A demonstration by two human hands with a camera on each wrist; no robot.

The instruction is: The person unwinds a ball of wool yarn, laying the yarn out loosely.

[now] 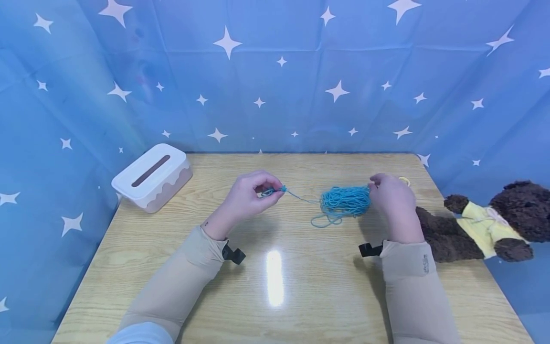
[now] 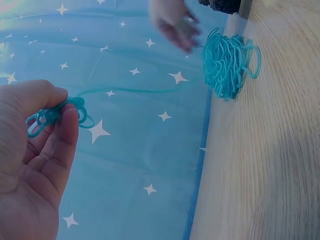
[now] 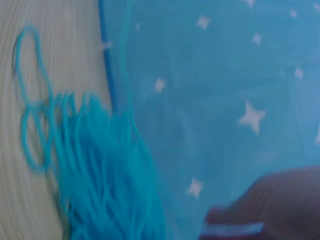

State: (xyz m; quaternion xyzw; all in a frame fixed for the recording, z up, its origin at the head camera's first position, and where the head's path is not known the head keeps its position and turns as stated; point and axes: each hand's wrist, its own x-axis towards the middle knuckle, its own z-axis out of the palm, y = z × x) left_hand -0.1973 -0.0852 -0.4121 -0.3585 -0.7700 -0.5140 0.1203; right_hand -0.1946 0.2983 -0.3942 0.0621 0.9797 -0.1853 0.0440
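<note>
My left hand (image 1: 252,192) is raised over the table, its thumb and fingers pinching a small looped bunch of teal yarn (image 2: 75,102). From that bunch a single strand (image 1: 301,197) runs right to a larger teal yarn skein (image 1: 345,200), which lies on the table with loose loops at its left end. At the skein's right end is my right hand (image 1: 393,203). In the left wrist view its fingers look loosely bent and blurred, with no yarn visibly gripped. The right wrist view shows part of that hand (image 3: 280,205) beside the skein, with a gap between them.
A white-lidded tissue box (image 1: 150,177) stands at the table's back left. A brown teddy bear (image 1: 485,227) in a yellow top lies across the right edge. Behind my right hand a small yellow curved thing (image 1: 405,181) partly shows. A blue starry curtain (image 1: 275,95) hangs behind.
</note>
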